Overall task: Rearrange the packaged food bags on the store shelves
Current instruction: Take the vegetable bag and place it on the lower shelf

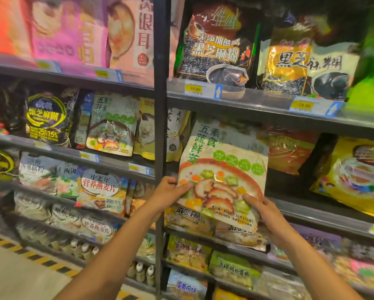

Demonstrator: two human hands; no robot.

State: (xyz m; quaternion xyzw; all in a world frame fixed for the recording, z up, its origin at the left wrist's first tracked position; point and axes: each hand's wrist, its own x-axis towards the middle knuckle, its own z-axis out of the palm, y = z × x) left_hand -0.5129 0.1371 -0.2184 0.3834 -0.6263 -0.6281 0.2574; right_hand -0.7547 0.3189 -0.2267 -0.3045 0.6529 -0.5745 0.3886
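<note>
Pinching the lower corners of a vegetable-porridge bag (223, 161), the fingers (185, 186) of the left hand (168, 192) curl round its left edge with the thumb flat on the printed front. The right hand (261, 210) does the same at the bottom right corner — thumb across the front, the other fingers hidden behind the pack. A two-handed hold low down suits a floppy pouch: it keeps the face upright and readable and lets the top be tipped in under the shelf above.

The bag hangs in the air, leaning slightly left, at the left end of the right bay, just beside the dark upright post (160, 126). Its bottom edge covers the lip of the middle shelf (311, 215) and overlaps the packs (188, 217) one level down, so it does not seem to rest on anything. Behind it lies a gap, with an orange bag (290, 150) and a yellow bag (354, 174) further right — probably the slot in question. A matching green-lettered bag (111, 126) stands in the left bay, so this one may belong there instead; I cannot tell. Black sesame paste bags (216, 46) fill the shelf above.
</note>
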